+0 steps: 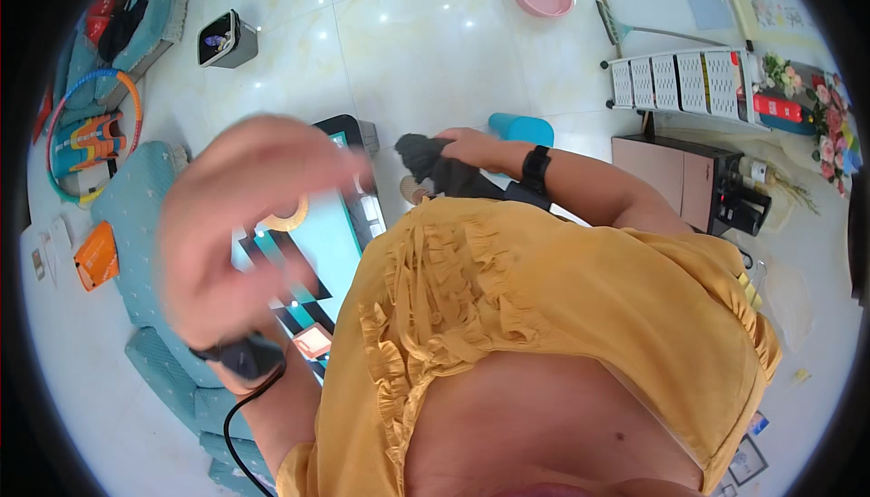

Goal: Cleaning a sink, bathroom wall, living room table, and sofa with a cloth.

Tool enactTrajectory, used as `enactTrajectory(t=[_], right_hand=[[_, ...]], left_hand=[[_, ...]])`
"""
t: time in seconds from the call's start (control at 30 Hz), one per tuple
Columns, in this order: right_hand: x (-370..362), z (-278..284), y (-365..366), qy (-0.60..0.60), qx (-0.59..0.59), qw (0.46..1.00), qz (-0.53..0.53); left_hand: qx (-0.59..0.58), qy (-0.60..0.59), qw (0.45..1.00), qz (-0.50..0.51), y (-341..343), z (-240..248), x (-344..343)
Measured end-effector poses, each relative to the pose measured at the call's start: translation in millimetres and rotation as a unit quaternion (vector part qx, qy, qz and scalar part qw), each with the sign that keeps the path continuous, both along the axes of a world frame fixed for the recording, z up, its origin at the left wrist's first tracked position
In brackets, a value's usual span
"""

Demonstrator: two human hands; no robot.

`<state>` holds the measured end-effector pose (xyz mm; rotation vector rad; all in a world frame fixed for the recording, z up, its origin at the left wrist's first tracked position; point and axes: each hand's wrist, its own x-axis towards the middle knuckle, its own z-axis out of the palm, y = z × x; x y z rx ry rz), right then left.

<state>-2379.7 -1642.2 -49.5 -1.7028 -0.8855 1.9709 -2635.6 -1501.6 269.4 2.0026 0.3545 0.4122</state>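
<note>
Glossy white tile floor, faint veining, small light spots reflected past far edge of bench; bench has pale teal top, dark rounded far corner; teal dotted sofa along its left side; white slatted rack on casters off to the right, pinkish cabinet just nearer

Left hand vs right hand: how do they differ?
Load: the right hand grips a dark cloth; the left hand has nothing visible in it.
Sharpness: the left hand is blurred, the right hand fairly clear.
Size in view: the left hand looms large, the right hand looks much smaller.
Shared: a dark wearable on each wrist.
</note>
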Motion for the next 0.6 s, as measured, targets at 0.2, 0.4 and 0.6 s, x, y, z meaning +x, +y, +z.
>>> enactTrajectory(t=[0.2, 0.4, 0.6], right_hand=[[0.8, 6.1, -22.1, -0.017, -0.014, 0.999, -0.033], [3.5, -6.6, -42.2, -0.112, 0.063, 0.991, 0.044], [8.9, 0.1, -40.8, -0.039, 0.019, 0.999, 0.004]], left_hand=[[-0.191, -0.235, 0.871, -0.388, -43.3, 49.0, 32.6], [-0.177, -0.237, 0.86, -0.417, -48.3, 49.1, 43.1], [-0.182, -0.253, 0.867, -0.389, -57.3, 52.3, 65.9]])
